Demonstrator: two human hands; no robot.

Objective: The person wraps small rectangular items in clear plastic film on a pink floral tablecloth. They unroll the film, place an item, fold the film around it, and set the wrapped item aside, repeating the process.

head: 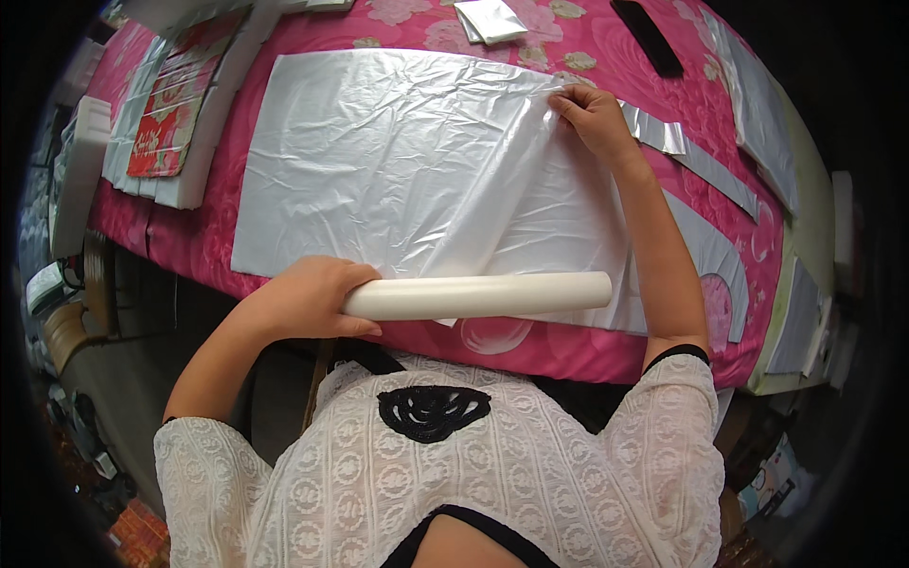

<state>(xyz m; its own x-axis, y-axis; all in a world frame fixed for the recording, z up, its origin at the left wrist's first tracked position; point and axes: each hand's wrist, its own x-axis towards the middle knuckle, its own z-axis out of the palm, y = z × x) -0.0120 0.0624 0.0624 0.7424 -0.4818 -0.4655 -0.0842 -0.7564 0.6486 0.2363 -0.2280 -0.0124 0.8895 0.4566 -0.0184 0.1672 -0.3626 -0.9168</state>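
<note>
A wrinkled sheet of silvery plastic film (341, 163) lies spread across a table. My right hand (586, 117) pinches its far right corner between thumb and fingers, and a fold runs from there toward the near edge. My left hand (319, 295) grips one end of a white roll (483, 295), which lies crosswise over the near edge of the film. Whether the film runs onto the roll is hard to make out. Beneath my right forearm, a curved silver strip (731, 263) shows on the table.
The pink flowered tablecloth (639, 362) covers the table. At left lie white stacked packs (192, 170) with a red printed packet (167, 113) on top. Farther off are folded silver pieces (490, 21) and a black oblong object (650, 39). More silver sheets (760, 121) lie along the right edge.
</note>
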